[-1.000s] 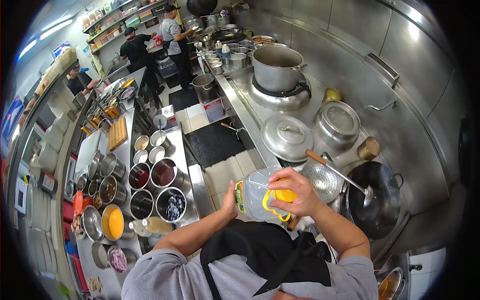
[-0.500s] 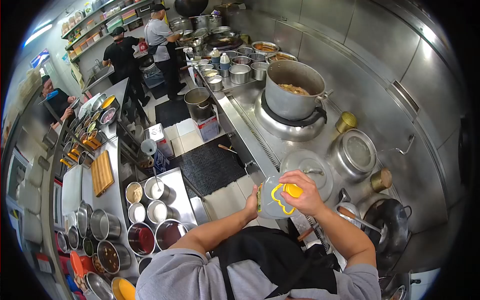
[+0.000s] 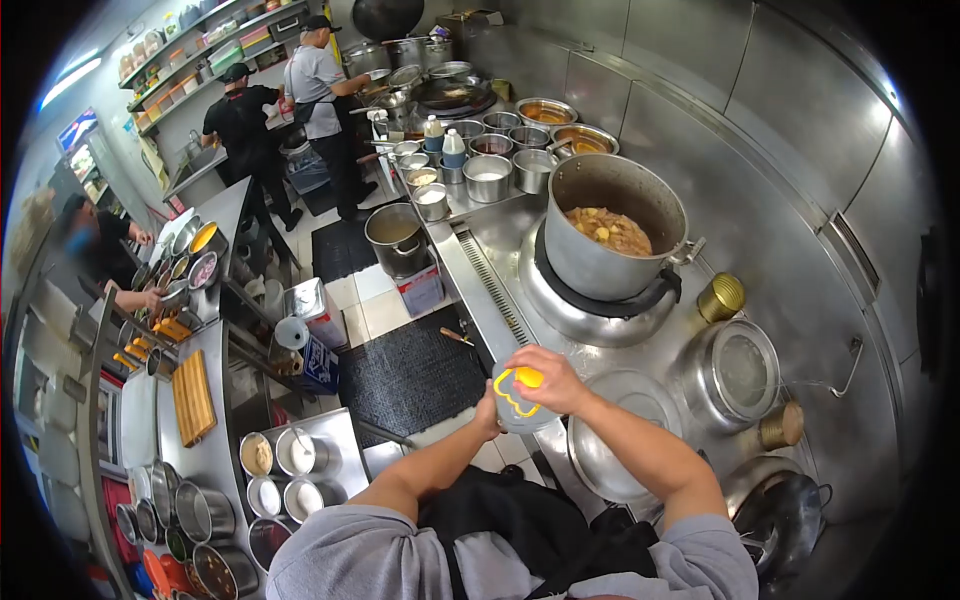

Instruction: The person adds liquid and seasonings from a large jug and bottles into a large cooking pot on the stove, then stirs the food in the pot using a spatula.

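As the left grip (image 3: 487, 414) clasps one jug (image 3: 513, 418), the right grip (image 3: 550, 381) holds one yellow cap (image 3: 528, 377).

The clear jug (image 3: 513, 390) has a yellow cap (image 3: 528, 377) and yellow handle (image 3: 507, 399). The apron (image 3: 510, 515) is black, the shirt (image 3: 340, 540) grey. The pot (image 3: 590, 252) is silver, its food (image 3: 612, 232) golden brown, the cutting board (image 3: 194, 397) striped in browns.

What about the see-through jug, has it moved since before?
Yes, the jug moved forward, closer to the big pot. Against the silver lid, it went from the near side to the left side.
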A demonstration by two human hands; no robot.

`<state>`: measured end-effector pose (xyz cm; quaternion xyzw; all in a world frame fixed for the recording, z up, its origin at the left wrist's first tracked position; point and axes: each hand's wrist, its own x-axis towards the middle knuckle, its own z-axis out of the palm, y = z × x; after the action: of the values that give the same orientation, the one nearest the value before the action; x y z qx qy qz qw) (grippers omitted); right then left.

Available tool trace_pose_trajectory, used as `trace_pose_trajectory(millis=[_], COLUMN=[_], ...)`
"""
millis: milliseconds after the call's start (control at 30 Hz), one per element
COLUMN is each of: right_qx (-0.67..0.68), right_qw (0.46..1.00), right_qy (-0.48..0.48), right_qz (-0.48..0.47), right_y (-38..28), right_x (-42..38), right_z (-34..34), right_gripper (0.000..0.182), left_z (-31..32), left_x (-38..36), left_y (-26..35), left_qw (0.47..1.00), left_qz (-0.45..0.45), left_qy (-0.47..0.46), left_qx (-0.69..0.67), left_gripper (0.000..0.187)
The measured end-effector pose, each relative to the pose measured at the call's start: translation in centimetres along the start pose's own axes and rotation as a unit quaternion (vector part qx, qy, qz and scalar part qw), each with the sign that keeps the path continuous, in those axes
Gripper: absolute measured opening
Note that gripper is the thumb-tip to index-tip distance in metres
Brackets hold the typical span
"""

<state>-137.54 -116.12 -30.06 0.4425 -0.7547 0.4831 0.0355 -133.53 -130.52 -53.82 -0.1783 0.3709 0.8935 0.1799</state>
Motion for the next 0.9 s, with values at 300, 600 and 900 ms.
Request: trace_pose_trajectory(millis=[300,600,900], right_qx=[-0.063,-0.224,-0.418], right_qw=[0.997,0.974,0.857], right_qy=[0.035,0.020,-0.136], right_qz=[0.002,0.038,0.268], right_y=[7.2,8.3,2.2], right_x=[10.0,16.2,18.6], right_z=[1.4,1.8,-0.2], right_gripper=[0.029,0.038,0.048], left_z=[-0.1,2.4,2.5], left_x=[2.9,2.8,4.0], left_y=[16.5,24.2,24.4], left_qw=[0.946,0.669,0.649], left_qz=[0.210,0.451,0.431], left_qy=[-0.101,-0.123,-0.179], left_qx=[0.226,0.577,0.601], left_gripper=[0.058,0.079,0.091])
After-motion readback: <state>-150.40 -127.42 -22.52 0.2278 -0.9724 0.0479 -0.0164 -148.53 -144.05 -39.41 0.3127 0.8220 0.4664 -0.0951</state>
